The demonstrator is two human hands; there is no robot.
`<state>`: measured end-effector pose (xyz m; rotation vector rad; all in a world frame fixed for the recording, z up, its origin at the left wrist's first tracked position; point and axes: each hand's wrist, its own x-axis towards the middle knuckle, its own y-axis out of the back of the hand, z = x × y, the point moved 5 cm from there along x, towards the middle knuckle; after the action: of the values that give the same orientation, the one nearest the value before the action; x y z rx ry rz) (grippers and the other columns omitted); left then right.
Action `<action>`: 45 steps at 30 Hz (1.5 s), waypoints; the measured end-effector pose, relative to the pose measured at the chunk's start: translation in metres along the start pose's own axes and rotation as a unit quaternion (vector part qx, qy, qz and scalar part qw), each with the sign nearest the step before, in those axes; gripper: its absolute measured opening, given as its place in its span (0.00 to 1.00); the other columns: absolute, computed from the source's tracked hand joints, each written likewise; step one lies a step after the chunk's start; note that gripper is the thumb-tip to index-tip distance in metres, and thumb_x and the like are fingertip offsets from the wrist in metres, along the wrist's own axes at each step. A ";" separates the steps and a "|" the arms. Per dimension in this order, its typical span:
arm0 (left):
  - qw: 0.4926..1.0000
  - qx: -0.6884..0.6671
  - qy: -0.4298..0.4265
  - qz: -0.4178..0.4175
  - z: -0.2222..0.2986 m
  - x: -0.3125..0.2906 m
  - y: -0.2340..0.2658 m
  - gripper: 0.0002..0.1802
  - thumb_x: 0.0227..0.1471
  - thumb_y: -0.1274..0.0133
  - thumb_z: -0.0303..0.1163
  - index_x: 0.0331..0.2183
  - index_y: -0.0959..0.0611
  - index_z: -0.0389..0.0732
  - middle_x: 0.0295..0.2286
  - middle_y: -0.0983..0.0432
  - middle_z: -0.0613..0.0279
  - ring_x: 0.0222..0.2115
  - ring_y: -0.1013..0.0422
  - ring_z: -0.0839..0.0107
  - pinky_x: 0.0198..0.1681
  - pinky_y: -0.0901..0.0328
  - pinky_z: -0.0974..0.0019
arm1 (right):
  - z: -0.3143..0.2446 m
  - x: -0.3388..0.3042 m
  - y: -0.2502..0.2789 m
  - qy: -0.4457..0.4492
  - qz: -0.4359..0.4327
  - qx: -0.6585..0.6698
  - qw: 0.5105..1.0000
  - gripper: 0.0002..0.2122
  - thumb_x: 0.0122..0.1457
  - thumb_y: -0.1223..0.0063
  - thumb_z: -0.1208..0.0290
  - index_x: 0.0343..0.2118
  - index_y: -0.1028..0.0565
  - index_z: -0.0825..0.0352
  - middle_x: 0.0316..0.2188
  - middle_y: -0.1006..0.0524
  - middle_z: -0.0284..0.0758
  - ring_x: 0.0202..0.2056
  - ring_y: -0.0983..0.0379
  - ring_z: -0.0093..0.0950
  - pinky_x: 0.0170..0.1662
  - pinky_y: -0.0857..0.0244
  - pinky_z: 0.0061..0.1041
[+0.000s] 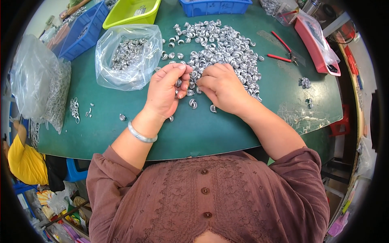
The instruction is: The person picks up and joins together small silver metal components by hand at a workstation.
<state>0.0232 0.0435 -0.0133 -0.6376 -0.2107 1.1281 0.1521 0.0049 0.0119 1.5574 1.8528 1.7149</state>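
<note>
A large heap of small curved silver metal pieces (221, 44) is spread over the green table (210, 133). At its near left edge my left hand (166, 89) is turned partly palm up, its fingers curled round a few of these pieces (178, 83). Close beside it, my right hand (223, 87) reaches palm down into the heap with fingers bent together; what its fingertips grip is hidden. Loose pieces (193, 104) lie just below the hands. Beyond my left hand stands an open clear plastic bag (107, 73) with more silver pieces inside.
Red-handled pliers (279, 59) lie right of the heap, near a pink basket (312, 44). A yellow-green bin (133, 18) and blue bins (216, 8) stand at the back. Far left is a full bag of metal rings (58, 93). Another person's yellow sleeve (26, 162) shows at left.
</note>
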 end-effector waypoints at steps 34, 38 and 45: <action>0.931 0.298 -0.201 -0.060 0.003 -0.007 -0.015 0.05 0.43 0.46 0.21 0.27 0.24 0.37 0.20 0.35 0.72 0.21 0.40 0.86 0.23 0.45 0.82 | 0.011 -0.002 0.021 -0.075 0.092 0.294 0.948 0.04 0.46 0.49 0.81 0.27 0.28 0.68 0.24 0.30 0.33 0.25 0.32 0.23 0.27 0.39 0.18; 0.915 0.327 -0.230 -0.060 0.005 -0.008 -0.014 0.04 0.43 0.46 0.22 0.27 0.23 0.37 0.21 0.34 0.71 0.22 0.39 0.84 0.25 0.44 0.80 | 0.012 -0.003 0.020 -0.092 0.079 0.316 0.941 0.03 0.47 0.51 0.83 0.27 0.29 0.71 0.25 0.30 0.33 0.27 0.34 0.21 0.30 0.41 0.17; 0.915 0.332 -0.215 -0.074 0.004 -0.007 -0.013 0.04 0.47 0.50 0.24 0.29 0.23 0.37 0.23 0.34 0.70 0.22 0.38 0.85 0.24 0.44 0.83 | 0.013 -0.002 0.019 -0.095 0.084 0.301 0.945 0.03 0.48 0.50 0.81 0.27 0.28 0.70 0.25 0.30 0.33 0.27 0.33 0.22 0.30 0.40 0.18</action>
<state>0.0281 0.0351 -0.0018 0.2362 -0.2273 1.0929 0.1728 0.0072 0.0222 2.0558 2.3249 1.0311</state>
